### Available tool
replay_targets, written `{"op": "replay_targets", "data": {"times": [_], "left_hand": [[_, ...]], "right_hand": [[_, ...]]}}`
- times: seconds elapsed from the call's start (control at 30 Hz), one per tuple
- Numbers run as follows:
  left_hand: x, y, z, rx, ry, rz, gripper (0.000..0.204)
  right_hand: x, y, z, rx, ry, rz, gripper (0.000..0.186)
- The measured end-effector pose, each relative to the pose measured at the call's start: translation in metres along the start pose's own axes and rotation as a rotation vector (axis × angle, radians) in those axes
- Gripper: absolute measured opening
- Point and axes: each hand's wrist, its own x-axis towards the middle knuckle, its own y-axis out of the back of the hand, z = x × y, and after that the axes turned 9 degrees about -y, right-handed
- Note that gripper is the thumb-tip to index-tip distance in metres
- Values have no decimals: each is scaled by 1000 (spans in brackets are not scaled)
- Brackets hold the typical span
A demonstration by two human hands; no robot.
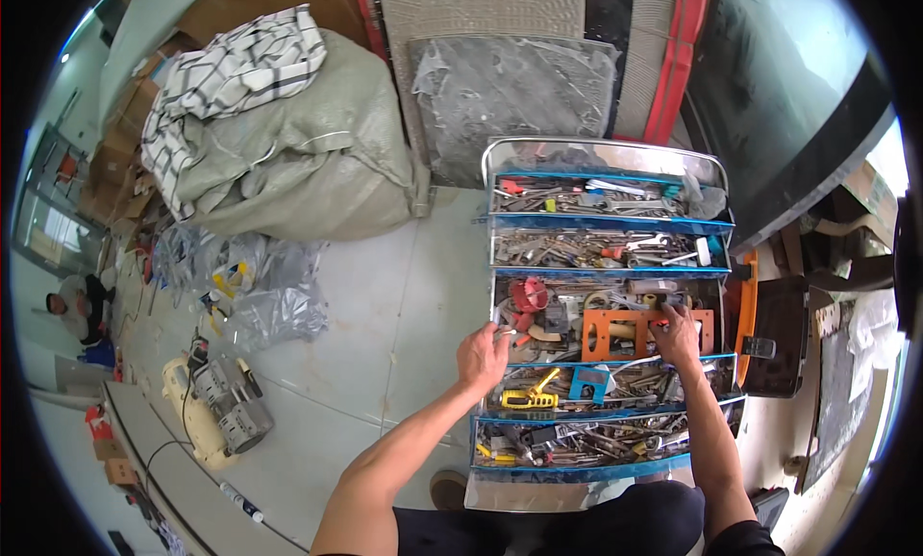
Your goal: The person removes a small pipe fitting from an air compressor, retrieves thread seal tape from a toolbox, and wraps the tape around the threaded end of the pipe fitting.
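Note:
A cantilever toolbox (486,306) with blue-edged trays stands unfolded in front of me, full of loose tools. At the left rim of its middle compartment is my left hand (484,357), fingers closed, with a small white stick (507,331) at the fingertips. My right hand (679,339) reaches into the right part of that compartment, fingers curled down beside a dark object; what they grip is hidden. Under and beside it lies an orange plate with cutouts (596,337). A red hole saw (529,295) sits at the compartment's left. Nearer me are a yellow tool (529,399) and a blue plate (588,384).
A stuffed grey-green sack (317,162) with checked cloth (240,66) stands far left, clear plastic bags (279,296) before it. A cream and grey machine (219,407) lies left on the floor. An orange-edged dark case (774,335) stands right. A person (79,306) sits at far left.

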Motion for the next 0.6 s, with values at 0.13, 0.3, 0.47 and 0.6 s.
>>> {"op": "replay_targets", "data": {"times": [0.13, 0.3, 0.47, 0.6], "left_hand": [[5, 1, 8, -14, 43, -36, 28], [8, -2, 8, -21, 9, -32, 27], [5, 5, 3, -6, -21, 8, 27], [5, 8, 3, -59, 63, -45, 27]], "right_hand": [[4, -2, 10, -42, 18, 38, 55], [13, -11, 25, -30, 44, 65, 50], [14, -16, 15, -9, 128, 111, 47], [21, -23, 25, 76, 150, 51, 44]]}}
